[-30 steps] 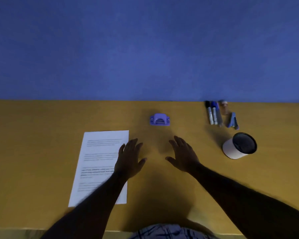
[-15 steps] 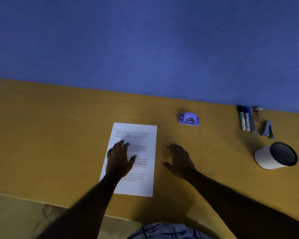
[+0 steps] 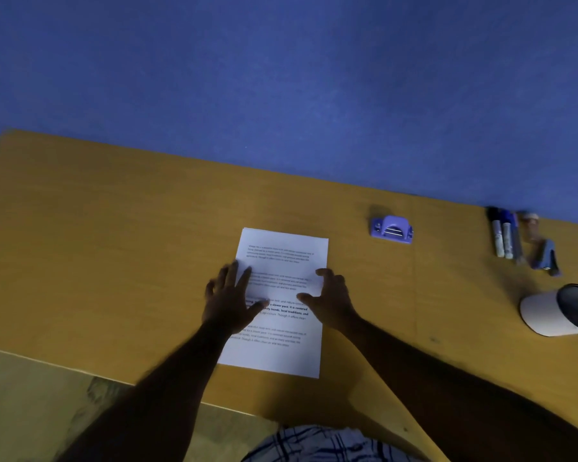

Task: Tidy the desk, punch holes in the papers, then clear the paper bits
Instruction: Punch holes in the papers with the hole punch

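Observation:
A white printed paper sheet lies flat on the yellow wooden desk. My left hand lies over the sheet's left edge with fingers spread. My right hand is over the sheet's right edge, fingers loosely bent and thumb stretched across the print. Neither hand grips anything. A small purple hole punch stands on the desk beyond the paper, to the right.
Several markers and a blue stapler lie at the far right by the blue wall. A white cup with a dark inside lies on its side at the right edge. The desk's near edge runs across the lower left.
Both hands moved onto the sheet: the left hand from the desk beside it onto its left edge, the right hand from bare desk to its right edge. My view swung left.

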A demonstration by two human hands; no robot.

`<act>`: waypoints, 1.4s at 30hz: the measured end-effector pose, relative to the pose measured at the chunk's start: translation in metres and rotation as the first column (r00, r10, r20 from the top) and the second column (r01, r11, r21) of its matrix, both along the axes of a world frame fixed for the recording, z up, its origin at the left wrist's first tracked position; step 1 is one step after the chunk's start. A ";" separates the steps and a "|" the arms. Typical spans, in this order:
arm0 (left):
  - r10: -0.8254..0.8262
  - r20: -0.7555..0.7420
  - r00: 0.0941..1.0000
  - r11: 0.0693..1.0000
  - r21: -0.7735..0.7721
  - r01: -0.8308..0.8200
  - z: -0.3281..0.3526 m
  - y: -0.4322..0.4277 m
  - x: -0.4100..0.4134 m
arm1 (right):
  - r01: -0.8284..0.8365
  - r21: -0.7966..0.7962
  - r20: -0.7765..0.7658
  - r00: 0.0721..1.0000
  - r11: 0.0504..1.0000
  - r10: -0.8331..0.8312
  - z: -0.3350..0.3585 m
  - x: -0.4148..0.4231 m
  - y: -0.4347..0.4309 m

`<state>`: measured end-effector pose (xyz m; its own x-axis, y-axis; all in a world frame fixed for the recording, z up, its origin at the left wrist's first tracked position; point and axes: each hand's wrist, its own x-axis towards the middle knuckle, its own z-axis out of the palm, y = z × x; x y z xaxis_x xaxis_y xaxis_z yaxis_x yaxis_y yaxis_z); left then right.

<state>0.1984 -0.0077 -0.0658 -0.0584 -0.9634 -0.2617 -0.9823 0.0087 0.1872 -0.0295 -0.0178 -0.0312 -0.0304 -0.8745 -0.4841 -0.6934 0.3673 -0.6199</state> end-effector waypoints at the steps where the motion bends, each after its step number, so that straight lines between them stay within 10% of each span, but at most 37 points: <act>1: 0.002 -0.004 1.000 1.000 -0.003 -0.002 0.000 0.000 0.000 | 0.057 0.022 0.015 0.998 0.998 -0.058 -0.001 0.004 -0.002; 8: 0.001 -0.015 1.000 0.999 -0.045 -0.002 -0.007 0.001 0.003 | 0.475 0.128 0.134 0.861 0.870 -0.490 -0.004 0.019 -0.011; 19: 0.007 -0.038 0.999 0.999 -0.040 -0.009 -0.006 0.002 0.003 | 0.585 0.363 0.368 0.624 0.725 -0.689 0.001 0.012 -0.025; 34: 0.009 -0.032 0.999 0.998 -0.055 -0.011 -0.012 0.002 0.005 | 0.488 0.169 0.014 0.867 0.856 -0.498 -0.005 0.029 -0.019; 42: 0.015 -0.042 0.999 0.999 -0.050 -0.017 -0.013 0.001 0.006 | 0.404 0.241 0.110 0.892 0.882 -0.438 -0.020 0.013 -0.026</act>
